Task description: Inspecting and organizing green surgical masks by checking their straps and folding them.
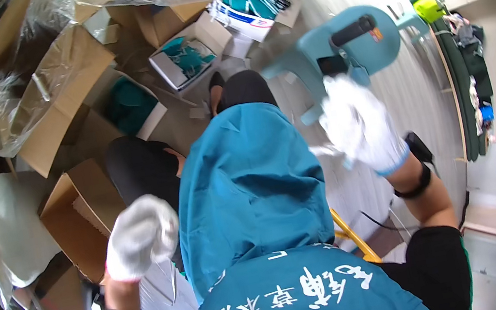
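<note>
Both my hands wear white knit gloves and are held apart on either side of the teal apron [252, 181] over my lap. On the left, my left hand [143, 235] is raised beside my knee with its fingers curled in; whatever they may hold is hidden. My right hand [359, 125] is lifted at the near edge of a blue-green plastic stool [384, 41] and is smeared by motion. A thin white bit [327, 150] sticks out beside it; I cannot tell whether it is glove or something held. Dark objects [353, 31] lie on the stool.
Ahead, a white box [191, 78] and another box [251, 25] hold teal packets. Large cardboard cartons [67, 124] with clear plastic film crowd the left, beside an open brown box [82, 214]. A yellow metal bar [354, 236] stands near my right side.
</note>
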Available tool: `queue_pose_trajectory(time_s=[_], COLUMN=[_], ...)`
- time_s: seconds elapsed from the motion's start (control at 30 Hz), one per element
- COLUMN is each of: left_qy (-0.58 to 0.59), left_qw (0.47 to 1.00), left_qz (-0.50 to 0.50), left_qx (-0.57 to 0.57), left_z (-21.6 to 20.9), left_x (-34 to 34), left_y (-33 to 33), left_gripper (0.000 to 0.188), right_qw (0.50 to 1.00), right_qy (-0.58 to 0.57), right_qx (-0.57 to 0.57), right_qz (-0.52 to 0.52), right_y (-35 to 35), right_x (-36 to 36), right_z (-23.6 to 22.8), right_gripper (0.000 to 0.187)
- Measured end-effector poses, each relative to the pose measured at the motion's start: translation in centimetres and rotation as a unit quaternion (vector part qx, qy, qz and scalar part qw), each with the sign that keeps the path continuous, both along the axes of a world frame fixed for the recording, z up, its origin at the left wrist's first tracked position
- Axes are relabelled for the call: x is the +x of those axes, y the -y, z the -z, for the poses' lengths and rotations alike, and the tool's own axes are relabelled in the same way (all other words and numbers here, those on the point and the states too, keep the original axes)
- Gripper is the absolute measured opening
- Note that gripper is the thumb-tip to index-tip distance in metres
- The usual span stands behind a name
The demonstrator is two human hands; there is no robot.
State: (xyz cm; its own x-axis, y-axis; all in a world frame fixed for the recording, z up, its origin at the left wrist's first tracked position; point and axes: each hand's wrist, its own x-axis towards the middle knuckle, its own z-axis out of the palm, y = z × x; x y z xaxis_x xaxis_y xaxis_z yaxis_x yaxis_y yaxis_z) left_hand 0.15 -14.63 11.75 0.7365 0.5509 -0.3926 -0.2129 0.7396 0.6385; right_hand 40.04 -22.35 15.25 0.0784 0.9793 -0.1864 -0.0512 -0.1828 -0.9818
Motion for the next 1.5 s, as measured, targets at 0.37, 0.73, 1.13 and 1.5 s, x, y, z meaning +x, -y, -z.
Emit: queue_pose_trajectory(time_s=[0.37, 0.73, 1.13, 1.5], left_qy=[-0.013, 0.119, -0.021, -0.078], left_qw=[0.981, 0.946, 0.974, 0.962], left_qz=[-0.01, 0.235, 0.188, 0.165], left_qx=[0.191, 0.186, 0.126, 0.202], left_z=[9.7, 8.9, 6.1, 5.7], left_x=[17.0, 15.8, 17.6, 18.9], left_y=[-2.9, -1.9, -1.5, 0.7], left_gripper=[0.039, 0.046, 0.024, 0.025], right_qw=[0.837, 0.847, 0.873, 0.888], right_qy=[-0.513, -0.494, -0.453, -0.403], right_qx=[-0.164, -0.167, -0.072, -0.034], right_qz=[0.097, 0.1, 0.164, 0.219], right_y=[-5.5, -5.8, -4.9, -4.2], right_x=[-5.0, -5.3, -5.1, -5.0], right_z=[1.6, 3.2, 4.7, 5.4], right_gripper=[0.036, 0.04, 0.02, 0.026])
